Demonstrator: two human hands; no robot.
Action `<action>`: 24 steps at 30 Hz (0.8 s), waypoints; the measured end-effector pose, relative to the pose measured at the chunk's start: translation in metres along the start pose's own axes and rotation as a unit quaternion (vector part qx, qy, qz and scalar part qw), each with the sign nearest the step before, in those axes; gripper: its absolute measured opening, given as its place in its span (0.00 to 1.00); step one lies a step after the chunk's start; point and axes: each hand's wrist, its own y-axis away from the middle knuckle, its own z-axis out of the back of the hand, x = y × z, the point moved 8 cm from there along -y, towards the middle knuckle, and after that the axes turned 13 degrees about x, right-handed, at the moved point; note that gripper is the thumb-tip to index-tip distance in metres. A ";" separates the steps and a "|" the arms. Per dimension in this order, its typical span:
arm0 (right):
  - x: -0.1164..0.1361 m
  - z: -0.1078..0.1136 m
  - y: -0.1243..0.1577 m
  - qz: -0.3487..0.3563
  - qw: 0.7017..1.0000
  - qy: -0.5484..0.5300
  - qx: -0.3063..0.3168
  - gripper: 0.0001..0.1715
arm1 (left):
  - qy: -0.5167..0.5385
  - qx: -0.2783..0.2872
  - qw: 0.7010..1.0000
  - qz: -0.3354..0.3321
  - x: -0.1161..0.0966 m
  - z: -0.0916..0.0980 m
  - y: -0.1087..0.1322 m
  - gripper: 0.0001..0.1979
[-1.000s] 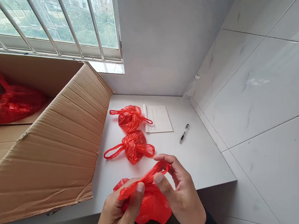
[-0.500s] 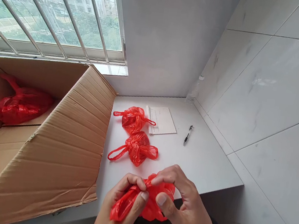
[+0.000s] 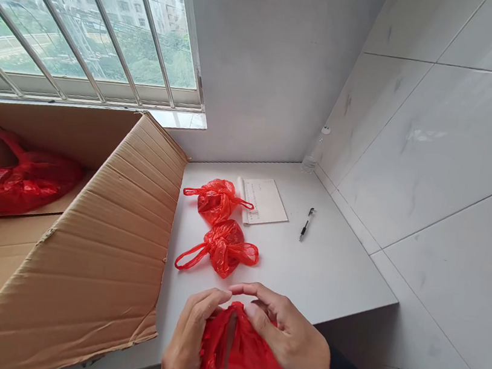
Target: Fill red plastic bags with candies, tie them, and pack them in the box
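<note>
A red plastic bag (image 3: pixel 249 356) is between my two hands at the front edge of the white table (image 3: pixel 329 275). My left hand (image 3: pixel 195 336) closes round its left side, thumb partly hidden. My right hand (image 3: pixel 286 334) grips the bag's upper right part, with thumb and fingers curled over it. The fingertips of both hands nearly meet above the bag's gathered top. Just beyond my hands lies a knotted red bag (image 3: pixel 225 249) with two loop handles. Behind that one sits another knotted red bag (image 3: pixel 216 200).
An open cardboard box (image 3: pixel 99 249) stands at the left, with a larger red bag (image 3: pixel 34 179) inside. Farther back on the table are a paper pad (image 3: pixel 266 201), a pen (image 3: pixel 307 225) and a clear bottle (image 3: pixel 312 154) in the corner. A barred window (image 3: pixel 90 22) is behind the box.
My right hand has shifted left and closed in on the red bag, nearer my left hand. The left hand's fingers have moved up, and the bag's gathered top has turned toward me.
</note>
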 end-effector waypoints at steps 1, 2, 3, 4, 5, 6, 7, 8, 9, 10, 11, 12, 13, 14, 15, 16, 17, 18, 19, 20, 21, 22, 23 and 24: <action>0.001 -0.001 -0.001 0.010 1.000 -0.009 0.015 0.20 | 0.020 -0.014 1.000 0.004 0.001 0.000 0.000 0.13; 0.002 -0.002 -0.001 0.016 0.999 -0.015 0.025 0.19 | 0.040 -0.027 0.999 0.007 0.002 0.001 0.001 0.11; 0.002 -0.001 -0.001 0.017 0.999 -0.015 0.028 0.18 | 0.057 -0.035 0.998 0.009 0.002 0.001 0.001 0.09; 0.003 0.000 -0.001 0.016 1.000 -0.009 0.021 0.17 | 0.067 -0.036 0.997 0.008 0.002 0.001 0.000 0.08; 0.005 0.003 0.000 0.014 1.000 0.002 0.009 0.17 | 0.069 -0.030 0.997 0.006 0.001 0.001 -0.001 0.08; 0.007 0.005 0.001 0.013 1.000 0.015 -0.003 0.16 | 0.067 -0.018 0.998 0.002 0.000 0.000 -0.002 0.08; 0.009 0.006 0.001 0.016 0.999 0.026 -0.013 0.16 | 0.062 -0.007 0.998 -0.003 -0.001 0.000 -0.004 0.07; 0.011 0.007 0.002 0.020 0.999 0.030 -0.022 0.16 | 0.057 0.001 0.998 -0.010 -0.002 0.000 -0.005 0.07; 0.013 0.008 0.002 0.023 0.999 0.028 -0.030 0.17 | 0.052 0.005 0.998 -0.018 -0.004 0.000 -0.006 0.07; 0.014 0.008 0.003 0.026 0.999 0.020 -0.038 0.17 | 0.047 0.003 0.999 -0.027 -0.005 0.001 -0.006 0.07; 0.014 0.009 0.003 0.026 0.999 0.008 -0.046 0.18 | 0.041 0.000 0.999 -0.034 -0.006 0.002 -0.006 0.07; 0.013 0.011 0.004 0.027 0.998 -0.002 -0.057 0.18 | 0.035 -0.005 0.999 -0.038 -0.006 0.003 -0.005 0.07; 0.013 0.012 0.005 0.027 0.997 -0.010 -0.069 0.18 | 0.031 -0.012 0.999 -0.037 -0.005 0.003 -0.004 0.07; 0.012 0.014 0.006 0.027 0.996 -0.015 -0.081 0.17 | 0.032 -0.022 0.999 -0.029 -0.002 0.004 -0.002 0.07; 0.012 0.015 0.007 0.027 0.995 -0.019 -0.091 0.17 | 0.041 -0.037 0.998 -0.014 0.001 0.005 0.000 0.06; 0.011 0.017 0.008 0.028 0.994 -0.021 -0.100 0.17 | 0.054 -0.053 0.997 0.004 0.005 0.007 0.002 0.05; 0.011 0.018 0.009 0.029 0.994 -0.022 -0.108 0.17 | 0.067 -0.067 0.995 0.021 0.009 0.008 0.004 0.04; 0.011 0.020 0.011 0.029 0.993 -0.021 -0.116 0.17 | 0.079 -0.074 0.994 0.034 0.011 0.008 0.006 0.05; 0.011 0.021 0.012 0.028 0.992 -0.021 -0.123 0.16 | 0.087 -0.074 0.993 0.042 0.012 0.008 0.006 0.06; 0.010 0.022 0.013 0.026 0.992 -0.021 -0.126 0.16 | 0.091 -0.067 0.992 0.048 0.012 0.008 0.006 0.07; 0.010 0.022 0.014 0.024 0.992 -0.020 -0.124 0.16 | 0.093 -0.060 0.992 0.054 0.011 0.007 0.006 0.08; 0.011 0.022 0.015 0.024 0.993 -0.018 -0.118 0.16 | 0.100 -0.055 0.992 0.060 0.012 0.007 0.005 0.09; 0.012 0.021 0.015 0.026 0.994 -0.014 -0.109 0.17 | 0.111 -0.055 0.990 0.069 0.013 0.007 0.006 0.09; 0.014 0.020 0.015 0.032 0.994 -0.009 -0.099 0.17 | 0.122 -0.060 0.988 0.079 0.014 0.008 0.006 0.10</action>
